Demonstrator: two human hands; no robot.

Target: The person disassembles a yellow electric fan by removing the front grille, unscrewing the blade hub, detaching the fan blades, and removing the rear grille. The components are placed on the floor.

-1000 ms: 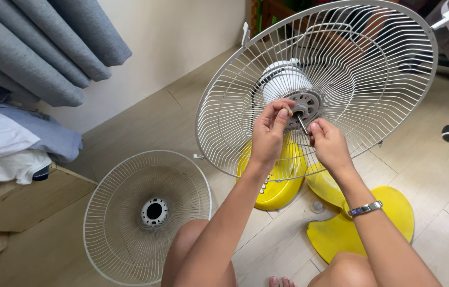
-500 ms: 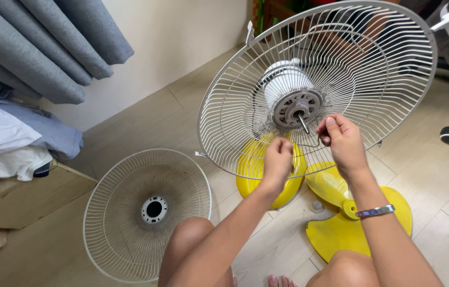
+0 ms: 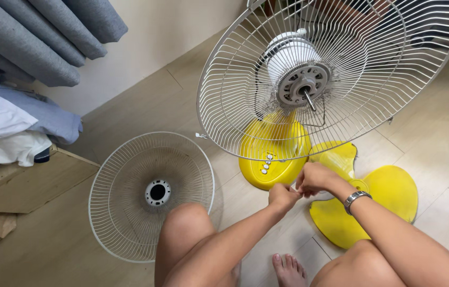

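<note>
Head view: both hands have come down from the fan hub to floor level.

The left hand and right hand meet fingertip to fingertip, pinched together; what they pinch I cannot tell. Above the fingers, the motor shaft now stands bare in the rear grille. Just right of the fingers lies the yellow blade; the front grille rests to their left.

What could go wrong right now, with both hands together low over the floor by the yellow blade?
The left hand and right hand pinch something too small to identify; dropped, it might roll away. The bare motor shaft juts toward the person. The loose grille lies against the knee and could get knocked.
</note>
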